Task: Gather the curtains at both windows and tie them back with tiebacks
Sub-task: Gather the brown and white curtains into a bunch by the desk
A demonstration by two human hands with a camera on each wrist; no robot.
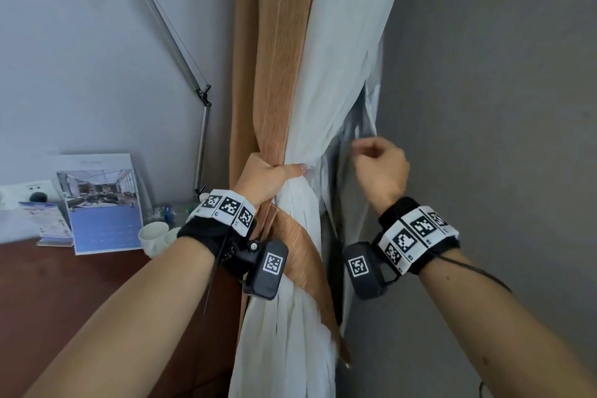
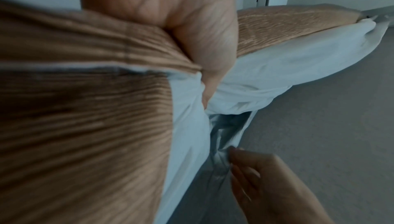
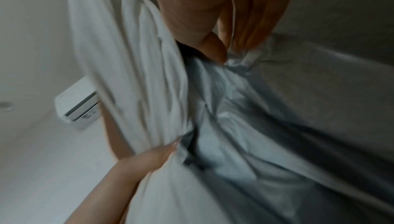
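Note:
A tan curtain (image 1: 274,74) and a white sheer curtain (image 1: 339,58) hang together in the room's corner. My left hand (image 1: 271,176) grips both, bunched at waist height, with the thumb across the white cloth; the left wrist view has its palm (image 2: 192,34) pressed into the tan curtain (image 2: 85,109). A silvery-grey lining (image 1: 355,126) hangs behind the white sheer. My right hand (image 1: 378,165) pinches the edge of that lining (image 3: 234,59) between thumb and fingers. A tan band like a tieback (image 1: 303,262) slants down across the white cloth below my left wrist.
A dark wooden desk (image 1: 64,294) stands at the left with a leaning brochure (image 1: 103,203), white cups (image 1: 153,236) and a metal lamp arm (image 1: 181,52). A grey wall (image 1: 500,107) closes the right side. An air conditioner (image 3: 76,104) shows in the right wrist view.

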